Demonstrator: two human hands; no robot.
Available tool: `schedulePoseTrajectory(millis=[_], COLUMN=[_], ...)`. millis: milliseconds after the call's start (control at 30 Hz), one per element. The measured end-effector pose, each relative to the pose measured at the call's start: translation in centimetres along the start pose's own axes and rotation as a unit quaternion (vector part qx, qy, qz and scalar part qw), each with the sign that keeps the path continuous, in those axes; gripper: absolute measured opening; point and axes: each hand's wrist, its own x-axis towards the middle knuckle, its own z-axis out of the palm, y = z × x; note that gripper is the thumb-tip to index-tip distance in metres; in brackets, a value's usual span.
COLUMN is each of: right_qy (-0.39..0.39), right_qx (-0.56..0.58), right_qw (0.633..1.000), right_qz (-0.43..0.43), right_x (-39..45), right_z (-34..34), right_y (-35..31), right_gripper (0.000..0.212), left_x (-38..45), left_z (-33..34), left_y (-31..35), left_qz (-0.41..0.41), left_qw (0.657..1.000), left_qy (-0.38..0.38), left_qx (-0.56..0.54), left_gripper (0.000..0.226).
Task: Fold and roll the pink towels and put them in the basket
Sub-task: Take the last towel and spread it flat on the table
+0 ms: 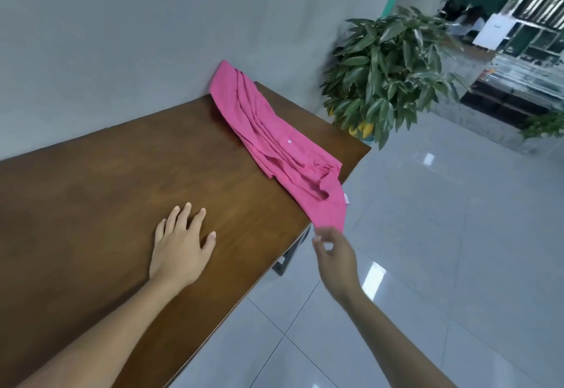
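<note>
Pink towel (274, 140) crumpled on table (106, 189) — right hand (334, 255) below corner.

I see the towel (274, 140) lying along the table's (106, 180) right end, its far end against the wall (152, 36), its near corner hanging over the edge just above my right hand (334, 253). My left hand (180, 247) rests on the tabletop, left of the towel. A plant (393, 73) stands beyond the table's right edge.

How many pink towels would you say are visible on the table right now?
1: a crumpled pink towel along the table's right edge, its near corner hanging off. More may lie outside the view.
</note>
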Motion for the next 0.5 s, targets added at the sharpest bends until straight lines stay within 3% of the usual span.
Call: schedulePoseTrajectory(millis=[233, 333, 500], right_qy=[0.031, -0.024, -0.104], right_qx=[-0.154, -0.235, -0.361], right_qw=[0.981, 0.967, 0.921], right_qz=[-0.118, -0.097, -0.098], right_x=[17.6, 23.3, 27.9], right_z=[-1.1, -0.6, 0.7], right_y=[-0.3, 0.0, -0.1], right_gripper=[0.023, 0.031, 0.022], left_x=[0.1, 0.3, 0.4], left_z=[0.0, -0.2, -0.4], left_y=[0.2, 0.2, 0.1], left_qz=[-0.024, -0.03, -0.037], left_qw=[1.0, 0.999, 0.999], left_qy=[0.01, 0.007, -0.002], left_qx=[-0.004, -0.011, -0.008], left_gripper=[0.056, 0.056, 0.058])
